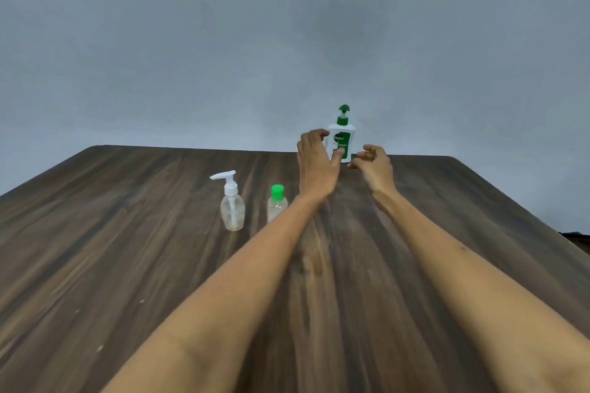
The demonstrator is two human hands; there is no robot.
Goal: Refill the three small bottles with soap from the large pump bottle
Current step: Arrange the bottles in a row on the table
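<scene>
We have the Dettol pump bottle [342,140] upright at the far edge of the wooden table [127,265], between our two hands. Our left hand [316,166] sits against its left side, fingers curled near the shoulder and thumb across the lower label; whether that is a firm grip or only contact, we cannot tell. Our right hand [375,166] is just beside the bottle's base on the other side, fingers loosely curled, holding nothing, a small gap showing.

Nearer to us than the left hand and off to its left: a clear bottle with a green cap [277,202], close by the left wrist, and further left a clear bottle with a white pump [232,204]. Both look empty. We see only two small bottles; a third may be hidden behind the left forearm, cannot tell.

Risks, our read: the bottle stands very near the back edge, so a push instead of a grasp could tip it or slide it off. Pulling it back, the left forearm could clip the green-capped bottle and knock it over. The pump head [344,109] could get pressed by accident and spill soap.
</scene>
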